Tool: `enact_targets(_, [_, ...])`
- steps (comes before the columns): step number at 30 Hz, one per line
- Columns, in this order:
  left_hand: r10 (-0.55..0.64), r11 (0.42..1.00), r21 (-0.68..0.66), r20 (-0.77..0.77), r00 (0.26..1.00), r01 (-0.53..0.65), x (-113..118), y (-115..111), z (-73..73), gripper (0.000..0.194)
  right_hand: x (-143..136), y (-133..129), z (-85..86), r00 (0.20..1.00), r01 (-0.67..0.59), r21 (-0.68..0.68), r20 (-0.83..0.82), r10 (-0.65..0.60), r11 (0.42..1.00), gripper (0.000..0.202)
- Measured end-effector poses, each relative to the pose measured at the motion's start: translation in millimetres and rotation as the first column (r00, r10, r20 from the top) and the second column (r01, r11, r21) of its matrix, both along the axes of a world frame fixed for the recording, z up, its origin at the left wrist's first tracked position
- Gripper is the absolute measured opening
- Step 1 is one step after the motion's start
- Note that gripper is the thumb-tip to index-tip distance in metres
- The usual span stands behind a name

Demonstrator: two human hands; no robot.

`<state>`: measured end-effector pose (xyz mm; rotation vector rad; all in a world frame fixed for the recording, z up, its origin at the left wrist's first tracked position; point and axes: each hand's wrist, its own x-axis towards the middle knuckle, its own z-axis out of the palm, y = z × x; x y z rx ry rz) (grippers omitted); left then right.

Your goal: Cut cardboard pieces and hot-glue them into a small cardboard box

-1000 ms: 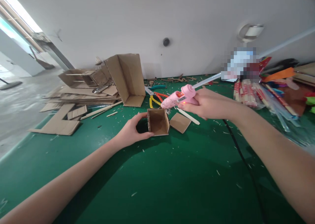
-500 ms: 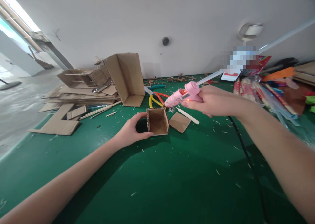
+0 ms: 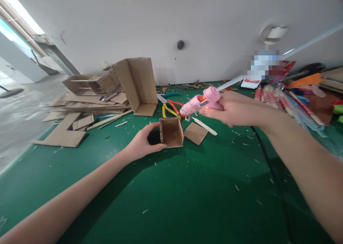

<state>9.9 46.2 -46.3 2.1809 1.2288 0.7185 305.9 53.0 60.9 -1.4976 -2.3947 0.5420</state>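
A small cardboard box [image 3: 172, 132], its open side toward me, rests on the green table [image 3: 171, 187]. My left hand [image 3: 142, 143] grips its left side between thumb and fingers. In my right hand [image 3: 233, 109] is a pink glue gun [image 3: 199, 103] with a small lit orange light and a long clear glue stick [image 3: 232, 82] in its back. The nozzle is just above the box's top right corner. A square cardboard piece [image 3: 196, 133] lies flat right of the box, beside a white stick [image 3: 205, 126].
Behind the box are yellow-handled pliers [image 3: 169, 111] and other tools. A larger cardboard box [image 3: 139, 86] stands back left, near stacked cardboard [image 3: 80, 103]. Packaged sticks [image 3: 284, 103] lie at the right. A black cord [image 3: 268, 158] runs under my right arm.
My right hand and the glue gun have shifted slightly to the right and up. My left hand and the small box have stayed where they were.
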Motion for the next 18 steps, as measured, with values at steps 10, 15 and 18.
enact_targets(10, [0.011,1.000,0.000,0.001,1.000,-0.011,5.6,-1.7,4.3,0.068,-18.6,-2.7,-9.2,0.999,-0.030,0.005,-0.028,0.030,1.000,0.039])
enact_targets(15, [0.002,1.000,0.012,0.011,1.000,-0.003,4.7,-1.7,3.5,0.068,-17.7,-2.4,-8.5,0.999,-0.033,-0.015,-0.005,0.033,0.999,0.039])
enact_targets(18, [-0.006,1.000,0.017,0.017,1.000,0.006,3.7,0.1,1.3,0.067,-15.4,-2.0,-6.2,0.999,-0.035,0.000,0.025,0.035,0.999,0.039])
